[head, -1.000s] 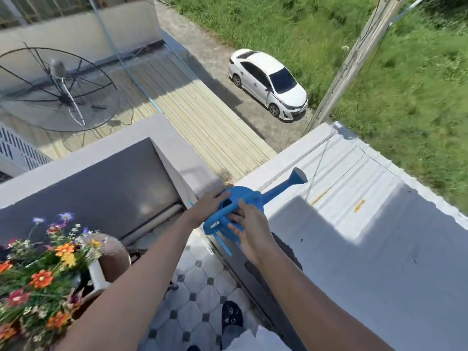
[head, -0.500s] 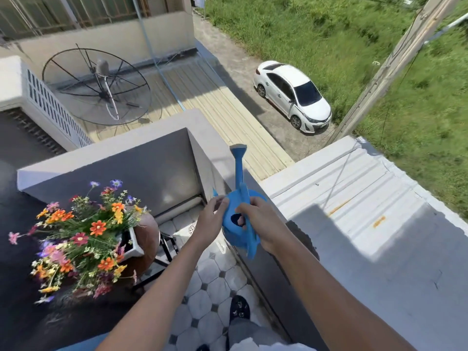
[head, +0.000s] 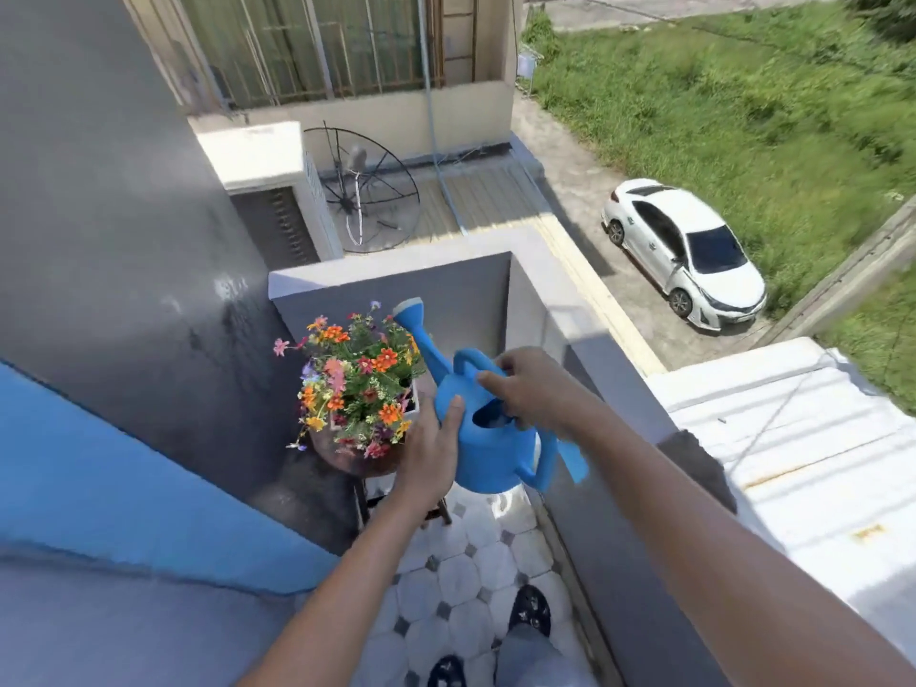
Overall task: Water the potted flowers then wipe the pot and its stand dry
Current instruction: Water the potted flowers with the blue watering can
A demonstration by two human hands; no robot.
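A blue plastic watering can [head: 488, 451] is held in front of me over the balcony floor. My left hand [head: 430, 446] presses against its left side. My right hand [head: 533, 389] grips its top handle. The spout head [head: 409, 309] points up and left, just above the flowers [head: 354, 381], a bunch of orange, pink and purple blooms. They grow in a brown round pot [head: 347, 458] on a dark metal stand [head: 364, 503], mostly hidden behind my left wrist. No water is seen flowing.
The narrow balcony has a white and grey tiled floor [head: 476, 577] where my feet stand. A grey parapet wall [head: 585, 369] runs along the right, a grey house wall [head: 124, 240] on the left. Below lie a metal roof, a dish antenna and a white car [head: 684, 250].
I have turned left toward the flowers. The watering can swung from pointing right over the roof, through straight ahead, to its spout over the blooms. Both hands stay on it.
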